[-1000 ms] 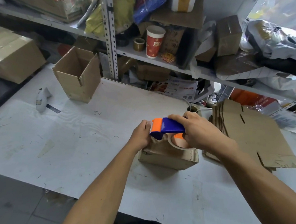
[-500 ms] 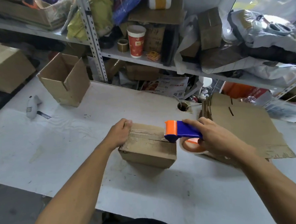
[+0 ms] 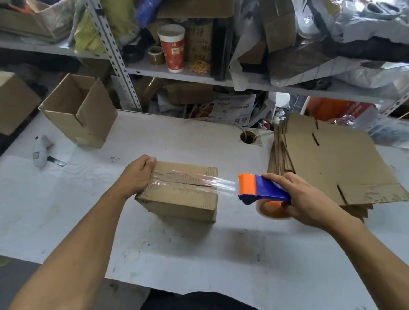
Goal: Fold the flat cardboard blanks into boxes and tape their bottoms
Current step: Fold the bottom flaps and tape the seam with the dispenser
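Tape spans box seam (uncut), left hand gripping box, right hand grasping dispenser; blanks remain.

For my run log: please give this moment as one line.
left hand holds box | right hand grips tape dispenser | tape over seam, uncut | blanks beside

You stand in a packing storeroom: flat cardboard blanks stacked below cluttered metal shelving holding parcels.
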